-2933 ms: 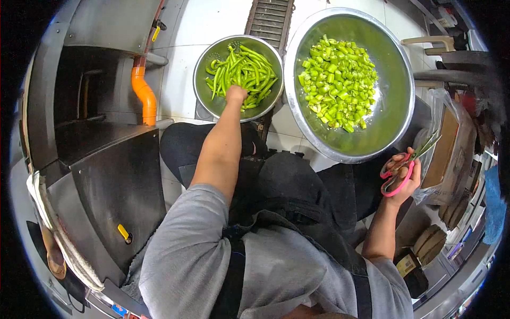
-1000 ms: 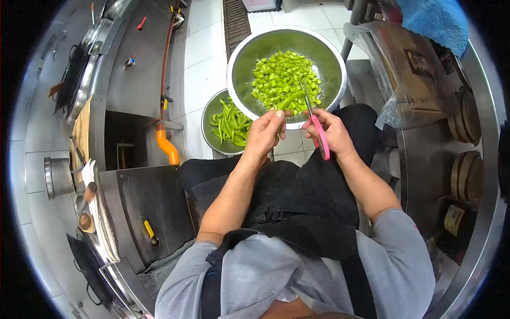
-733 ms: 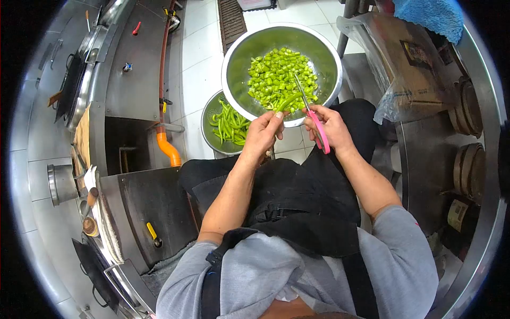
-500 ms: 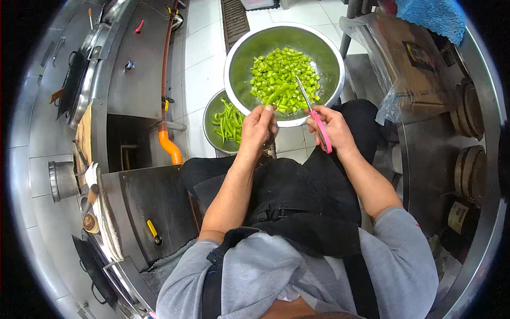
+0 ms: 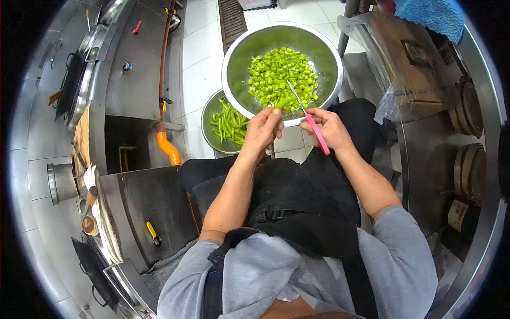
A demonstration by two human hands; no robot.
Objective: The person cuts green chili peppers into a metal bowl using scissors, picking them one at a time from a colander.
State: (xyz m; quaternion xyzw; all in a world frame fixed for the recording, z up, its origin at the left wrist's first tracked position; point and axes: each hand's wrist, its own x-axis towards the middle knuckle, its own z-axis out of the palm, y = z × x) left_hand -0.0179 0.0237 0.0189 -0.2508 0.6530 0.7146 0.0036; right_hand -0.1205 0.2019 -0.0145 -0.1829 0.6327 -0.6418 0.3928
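Pinching a green chili pepper in the left hand, just inside the near rim of the large steel bowl; gripping pink-handled scissors in the right hand, above chopped pepper pieces. Could nick a left fingertip with blades so near, or drop bits outside by snipping so close to the rim. Also facing a colander of whole peppers at left, partly hidden by the bowl, and a plastic-covered cardboard box at right, limiting room.
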